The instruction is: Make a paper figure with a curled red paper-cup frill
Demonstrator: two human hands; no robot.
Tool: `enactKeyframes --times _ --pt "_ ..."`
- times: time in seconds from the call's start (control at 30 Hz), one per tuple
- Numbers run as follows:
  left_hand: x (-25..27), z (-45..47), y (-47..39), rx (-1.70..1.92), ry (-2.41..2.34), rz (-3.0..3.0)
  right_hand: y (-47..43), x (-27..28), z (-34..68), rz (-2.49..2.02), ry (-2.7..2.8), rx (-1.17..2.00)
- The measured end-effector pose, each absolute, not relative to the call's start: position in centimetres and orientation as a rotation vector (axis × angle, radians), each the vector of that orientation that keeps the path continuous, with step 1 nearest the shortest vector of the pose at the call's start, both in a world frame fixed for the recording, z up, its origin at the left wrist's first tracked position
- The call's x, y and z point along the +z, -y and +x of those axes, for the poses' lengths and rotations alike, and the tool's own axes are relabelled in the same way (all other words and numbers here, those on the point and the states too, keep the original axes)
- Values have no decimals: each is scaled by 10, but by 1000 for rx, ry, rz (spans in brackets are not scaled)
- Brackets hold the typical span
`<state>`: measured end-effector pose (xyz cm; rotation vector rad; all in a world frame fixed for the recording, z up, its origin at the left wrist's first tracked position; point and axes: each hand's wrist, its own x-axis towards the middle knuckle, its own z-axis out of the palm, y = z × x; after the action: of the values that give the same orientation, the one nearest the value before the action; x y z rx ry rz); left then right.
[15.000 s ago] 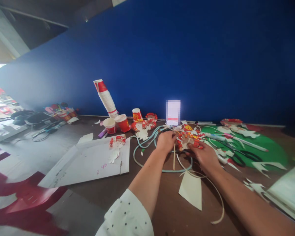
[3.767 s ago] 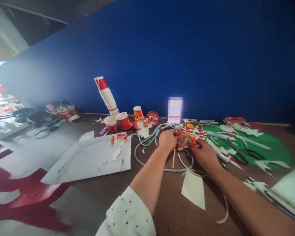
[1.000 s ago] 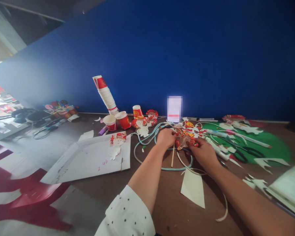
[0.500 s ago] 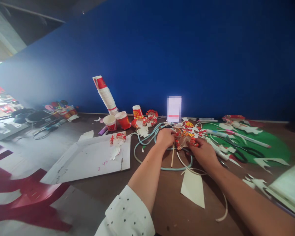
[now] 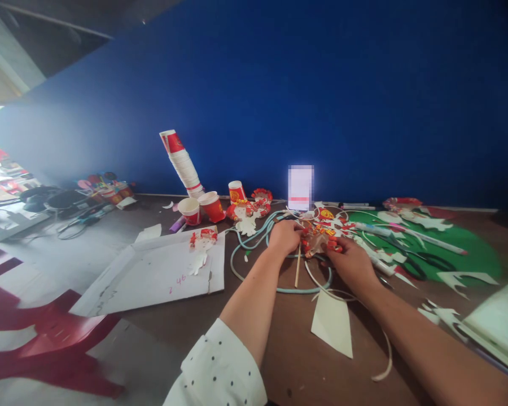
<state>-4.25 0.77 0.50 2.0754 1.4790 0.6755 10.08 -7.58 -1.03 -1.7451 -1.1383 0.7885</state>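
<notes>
Both hands, left hand (image 5: 284,237) and right hand (image 5: 350,262), grip closed on a red paper ornament (image 5: 319,241) near the surface's far edge; its stick (image 5: 297,269) points toward the person.

Two bare forearms, uncovered from elbow to wrist; left hand (image 5: 284,237) and right hand (image 5: 350,263) without gloves, rings, watch or bracelet; white short fabric sleeve with small dark polka dots (image 5: 220,375) on the left upper arm; right sleeve out of frame.
</notes>
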Motion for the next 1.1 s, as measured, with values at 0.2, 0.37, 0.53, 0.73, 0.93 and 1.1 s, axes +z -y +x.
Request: enactKeyframes --times 0.2,0.37,0.53,0.73,0.93,1.1 --pt "6 -43 -8 681 -1489 2104 75 -13 102 -1705 1127 805" --pt "6 -43 -9 689 -1460 2075 74 -13 102 -1717 1127 793" --pt "8 -41 -8 677 -1411 2158 75 -12 101 -1722 1101 819" --pt "13 -40 -4 593 -1336 2447 74 -16 104 -1708 1130 803" --pt "14 -39 0 548 -1382 2381 72 -18 104 -1716 1130 791" --pt "13 -38 0 656 -1454 2336 74 -14 102 -1704 1133 791"
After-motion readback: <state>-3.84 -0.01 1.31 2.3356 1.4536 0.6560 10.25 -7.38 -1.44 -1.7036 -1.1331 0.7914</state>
